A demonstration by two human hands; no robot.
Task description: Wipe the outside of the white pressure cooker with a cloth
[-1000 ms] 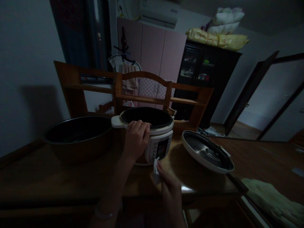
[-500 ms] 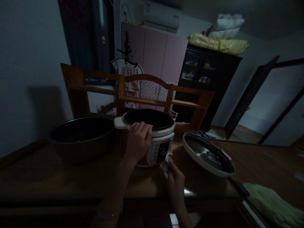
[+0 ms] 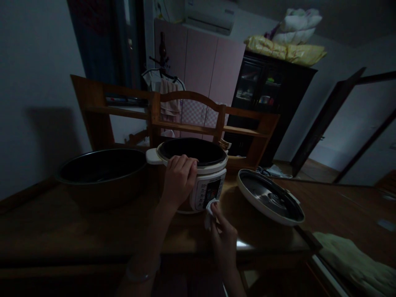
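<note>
A white electric pressure cooker stands lidless on the wooden desk, its dark inside showing and its control panel turned to the front right. Over its near rim my left hand is closed, fingers curled on the edge. My right hand pinches a crumpled white wipe against the lower front of the cooker, just below the panel. The cooker's round lid lies to the right with its metal underside up. To the left sits a large dark inner pot.
Behind the cooker runs a low wooden shelf rack along the desk. A pale green cloth lies at the lower right. Farther back are pink wardrobe doors and a black cabinet.
My right hand has slid the wipe a little to the left along the cooker's lower front. The left hand keeps its hold on the rim; the camera view has shifted slightly.
</note>
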